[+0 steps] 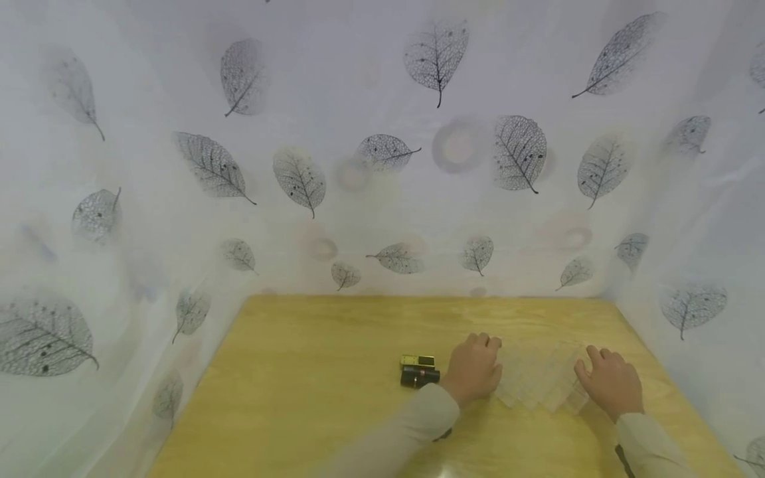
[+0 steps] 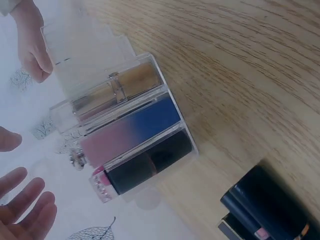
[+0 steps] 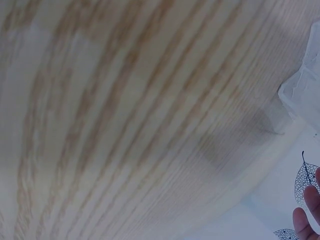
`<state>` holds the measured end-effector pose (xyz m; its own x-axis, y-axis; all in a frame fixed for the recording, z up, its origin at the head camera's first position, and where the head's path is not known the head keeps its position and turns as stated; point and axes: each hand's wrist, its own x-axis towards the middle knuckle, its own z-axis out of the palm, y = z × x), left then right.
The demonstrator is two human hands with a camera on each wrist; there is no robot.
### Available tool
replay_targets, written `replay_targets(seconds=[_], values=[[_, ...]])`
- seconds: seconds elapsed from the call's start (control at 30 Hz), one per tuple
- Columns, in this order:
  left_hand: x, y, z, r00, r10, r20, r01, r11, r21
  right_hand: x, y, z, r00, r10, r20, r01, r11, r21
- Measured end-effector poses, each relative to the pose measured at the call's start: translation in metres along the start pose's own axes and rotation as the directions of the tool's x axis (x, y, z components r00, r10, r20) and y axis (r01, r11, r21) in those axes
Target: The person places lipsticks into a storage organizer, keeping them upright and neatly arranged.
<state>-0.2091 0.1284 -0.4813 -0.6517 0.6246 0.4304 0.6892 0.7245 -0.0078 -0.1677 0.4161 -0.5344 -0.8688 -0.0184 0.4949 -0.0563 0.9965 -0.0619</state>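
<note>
A clear plastic organizer with slanted compartments lies on the table between my hands. At its left side is my left hand, fingers apart and holding nothing in the left wrist view. My right hand is by its right end, fingers loosely bent; whether they touch it cannot be told. The left wrist view shows lipstick-like tubes in the organizer's near end: a black one, a pink-and-blue one and a brownish one. They hardly show in the head view.
Left of my left hand lie a black tube and a gold-and-black tube, side by side on the wooden table. White sheeting printed with leaves surrounds the table at the back and both sides.
</note>
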Motion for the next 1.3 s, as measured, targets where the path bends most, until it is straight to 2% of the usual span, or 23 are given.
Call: replay_targets(seconds=[0.13,0.23,0.37,0.53,0.67,0.8,0.9,1.03,1.23,1.3], values=[[-0.004,-0.001,-0.012,0.996,0.069,-0.06,-0.066,0.997,0.042,0.001,0.003,0.001,1.0,0.004,-0.007,-0.004,1.0,0.004],[-0.008,-0.001,-0.019,0.993,0.096,-0.071,-0.091,0.994,0.067,0.002,0.004,0.002,1.0,0.014,0.004,-0.014,1.0,0.002],[-0.014,-0.002,-0.025,0.993,0.109,-0.045,-0.104,0.99,0.093,0.002,0.004,0.005,0.999,0.029,0.028,-0.028,1.0,-0.012],[-0.027,-0.009,-0.034,0.993,0.116,0.009,-0.116,0.981,0.158,0.003,0.001,0.006,1.0,0.016,0.002,-0.016,1.0,-0.004],[-0.036,-0.019,-0.04,0.991,0.13,-0.004,-0.128,0.982,0.141,0.003,0.0,0.006,1.0,0.016,-0.001,-0.016,1.0,0.005],[-0.044,-0.03,-0.04,0.988,0.147,-0.042,-0.141,0.981,0.132,0.002,0.0,0.005,1.0,0.021,0.003,-0.021,1.0,0.002],[-0.049,-0.04,-0.037,0.99,0.137,-0.044,-0.13,0.982,0.137,0.003,-0.001,0.003,1.0,0.025,0.015,-0.025,1.0,0.009],[-0.059,-0.055,-0.032,0.991,0.129,-0.023,-0.124,0.981,0.149,0.003,-0.002,0.001,0.999,0.031,0.033,-0.031,0.999,0.011],[-0.075,-0.076,-0.023,0.987,0.161,0.019,-0.162,0.98,0.113,0.001,0.001,0.002,0.999,0.028,0.021,-0.028,1.0,0.011],[-0.08,-0.082,-0.02,0.984,0.17,0.052,-0.175,0.978,0.11,0.001,0.001,0.002,1.0,0.024,0.017,-0.024,1.0,0.011]])
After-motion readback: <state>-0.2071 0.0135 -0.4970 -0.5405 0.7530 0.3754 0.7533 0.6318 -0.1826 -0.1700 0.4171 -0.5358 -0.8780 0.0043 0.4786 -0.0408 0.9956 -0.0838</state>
